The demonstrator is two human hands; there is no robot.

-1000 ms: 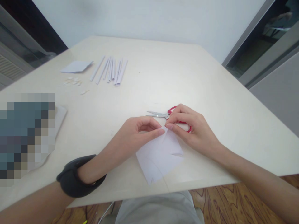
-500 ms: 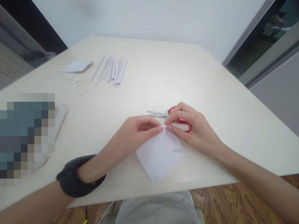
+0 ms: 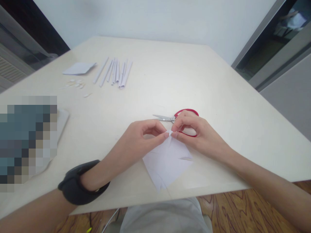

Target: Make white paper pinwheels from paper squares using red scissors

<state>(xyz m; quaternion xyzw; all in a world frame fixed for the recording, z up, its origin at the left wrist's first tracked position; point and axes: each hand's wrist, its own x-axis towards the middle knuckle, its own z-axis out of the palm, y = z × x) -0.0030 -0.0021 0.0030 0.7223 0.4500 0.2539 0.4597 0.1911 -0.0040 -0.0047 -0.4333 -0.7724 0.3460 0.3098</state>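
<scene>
White paper (image 3: 167, 161) lies flat at the near edge of the table (image 3: 218, 97), its far corner pinched between the fingertips of the left hand (image 3: 138, 136) and right hand (image 3: 196, 136). Thin and limp, it likely creases easily, so corners seem the best hold; red scissors (image 3: 181, 121) lie just behind the right hand.

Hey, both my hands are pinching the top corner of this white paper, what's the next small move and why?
Probably press that corner flat on the table and run a fingertip along the fold. Both the left hand and right hand pinch the paper at its far tip, which stands lifted, while the rest lies flat. The scissors lie unused behind the right hand.
</scene>
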